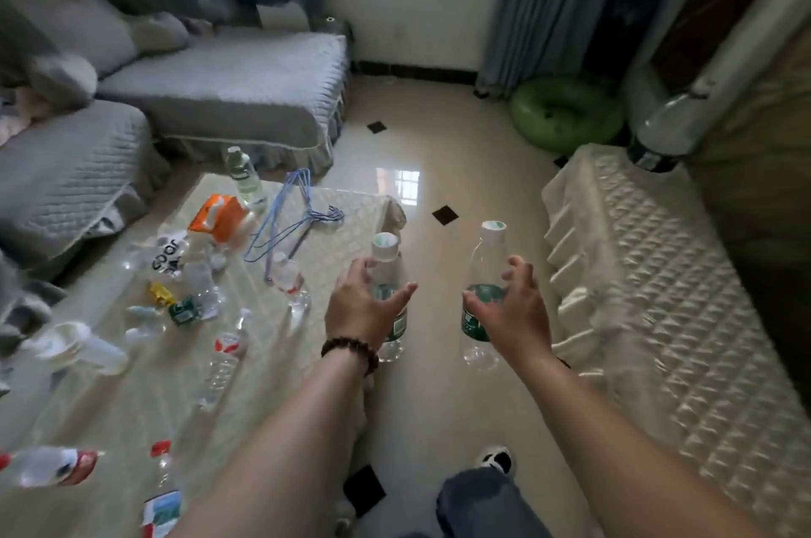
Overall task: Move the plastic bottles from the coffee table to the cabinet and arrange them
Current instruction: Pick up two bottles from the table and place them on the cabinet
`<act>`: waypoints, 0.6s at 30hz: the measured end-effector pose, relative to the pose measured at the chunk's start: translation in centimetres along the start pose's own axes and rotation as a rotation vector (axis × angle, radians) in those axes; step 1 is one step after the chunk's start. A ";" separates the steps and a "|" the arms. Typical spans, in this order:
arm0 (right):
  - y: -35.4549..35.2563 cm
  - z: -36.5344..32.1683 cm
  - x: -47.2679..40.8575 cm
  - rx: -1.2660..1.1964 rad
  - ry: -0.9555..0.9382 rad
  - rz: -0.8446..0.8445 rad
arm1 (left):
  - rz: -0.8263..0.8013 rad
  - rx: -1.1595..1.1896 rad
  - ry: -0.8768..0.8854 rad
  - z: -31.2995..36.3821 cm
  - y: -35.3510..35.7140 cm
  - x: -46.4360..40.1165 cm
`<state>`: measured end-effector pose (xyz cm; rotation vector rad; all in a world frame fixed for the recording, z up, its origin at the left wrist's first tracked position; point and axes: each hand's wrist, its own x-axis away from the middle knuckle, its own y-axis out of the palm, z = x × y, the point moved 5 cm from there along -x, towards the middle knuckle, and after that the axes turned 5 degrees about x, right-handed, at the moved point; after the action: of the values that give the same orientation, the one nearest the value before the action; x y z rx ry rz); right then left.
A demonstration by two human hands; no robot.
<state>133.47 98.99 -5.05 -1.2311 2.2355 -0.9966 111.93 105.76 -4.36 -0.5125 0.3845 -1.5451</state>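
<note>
Two clear plastic bottles with green labels stand upright in the air over the floor, between the coffee table [131, 397] and the cabinet [649, 300], each carried in one hand.

The left hand [364, 309] is wrapped round the left bottle [388, 274] at its label. The thumb lies across the near side of the label, pointing toward the cabinet, and the other fingers curl round the far side just under the shoulder. The white cap and neck stand clear above the fingers; the bottle's base shows below the palm. A dark beaded bracelet [351, 351] sits on that wrist.

The right hand [511, 309] holds the right bottle [485, 270] from the cabinet side. Its thumb presses on the green label and points toward the coffee table, while the curled fingers sit round the upper body, their tips a little spread. Cap, neck and base all stand free of the hand.

This bottle is the nearer of the two to the cabinet, just short of its quilted cover. On the coffee table other plastic bottles remain, some upright and some on their sides, with an orange tissue pack [217, 217] and blue wire hangers [285, 217] at the end farthest from the person.
</note>
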 end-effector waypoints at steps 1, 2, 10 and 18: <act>-1.0 1.2 -0.5 0.004 0.019 0.026 | -0.031 0.006 0.011 0.8 1.6 -0.3; -2.0 2.5 -1.0 0.003 0.041 0.051 | -0.060 0.015 0.020 1.7 3.2 -0.6; -8.5 12.4 -7.3 -0.036 0.246 0.204 | -0.265 -0.039 0.133 9.7 16.4 -3.7; -15.0 19.9 -16.2 -0.059 0.337 0.308 | -0.347 -0.049 0.256 19.0 28.8 -9.0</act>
<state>163.10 99.47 -7.08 -0.7464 2.6252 -1.0829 146.46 114.77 -4.69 -0.4354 0.5523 -1.9503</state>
